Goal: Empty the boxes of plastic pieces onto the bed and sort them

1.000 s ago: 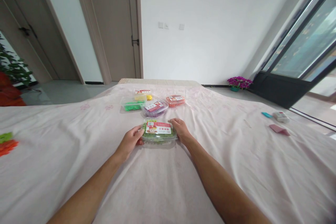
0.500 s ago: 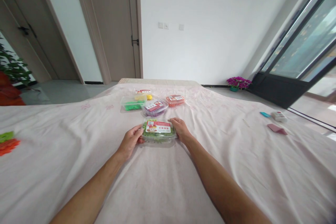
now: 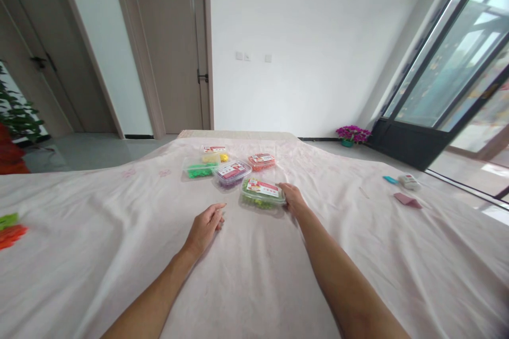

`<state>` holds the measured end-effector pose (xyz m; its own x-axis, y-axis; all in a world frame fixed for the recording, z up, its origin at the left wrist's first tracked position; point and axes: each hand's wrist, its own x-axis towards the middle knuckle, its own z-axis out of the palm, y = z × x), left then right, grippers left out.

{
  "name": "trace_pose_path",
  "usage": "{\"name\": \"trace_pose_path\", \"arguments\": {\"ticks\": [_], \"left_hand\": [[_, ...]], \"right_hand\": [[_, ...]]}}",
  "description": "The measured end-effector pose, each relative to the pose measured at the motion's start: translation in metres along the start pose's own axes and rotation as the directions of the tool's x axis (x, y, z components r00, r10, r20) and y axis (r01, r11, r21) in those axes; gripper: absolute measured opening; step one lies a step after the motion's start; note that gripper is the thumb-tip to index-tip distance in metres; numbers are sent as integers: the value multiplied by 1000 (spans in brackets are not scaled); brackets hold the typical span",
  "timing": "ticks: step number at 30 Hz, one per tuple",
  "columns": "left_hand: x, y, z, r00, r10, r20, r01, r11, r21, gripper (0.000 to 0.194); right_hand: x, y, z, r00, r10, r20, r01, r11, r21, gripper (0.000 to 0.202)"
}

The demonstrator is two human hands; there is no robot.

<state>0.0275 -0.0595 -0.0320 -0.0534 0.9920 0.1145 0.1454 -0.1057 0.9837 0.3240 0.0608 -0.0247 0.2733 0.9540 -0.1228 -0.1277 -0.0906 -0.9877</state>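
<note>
A clear plastic container [image 3: 263, 194] with green pieces inside and a red-and-white label on its lid sits on the pink cloth. My right hand [image 3: 293, 198] grips its right end, fingers at the lid's far corner. To its left, my left hand [image 3: 205, 229] rests over the cloth with the index finger stretched out and the others loosely bent, holding nothing. Just beyond the green one lies a container with purple contents [image 3: 233, 173]. Behind stand an orange-filled container [image 3: 261, 161], a bright-green-filled container [image 3: 201, 168] and one with yellow contents [image 3: 213, 154].
Green and orange flat pieces [image 3: 11, 233] lie at the far left of the cloth [image 3: 119, 254]. On the right are a pink folded piece [image 3: 407, 201], a small white object [image 3: 409, 182] and a blue item [image 3: 390, 179].
My left hand has let go of the green-filled container and drawn slightly back. My right hand has shifted the container to the right and turned it a little. The camera view has tilted up.
</note>
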Motion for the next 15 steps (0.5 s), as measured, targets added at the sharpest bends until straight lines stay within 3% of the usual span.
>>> {"name": "trace_pose_path", "arguments": {"ticks": [3, 7, 11, 15], "left_hand": [[2, -2, 0, 1000, -5, 10, 5, 999, 42, 51], [4, -3, 1, 1000, -10, 18, 8, 996, 94, 45], [4, -8, 4, 1000, -25, -8, 25, 999, 28, 48], [23, -14, 1, 983, -57, -176, 37, 993, -116, 57]], "right_hand": [[15, -6, -29, 988, 8, -156, -4, 1000, 24, 19], [29, -15, -56, 934, 30, -356, 1, 996, 86, 18], [37, -18, -64, 893, 53, -447, 14, 989, 146, 11], [41, -12, -60, 895, 31, -444, 55, 982, 179, 4]]}}
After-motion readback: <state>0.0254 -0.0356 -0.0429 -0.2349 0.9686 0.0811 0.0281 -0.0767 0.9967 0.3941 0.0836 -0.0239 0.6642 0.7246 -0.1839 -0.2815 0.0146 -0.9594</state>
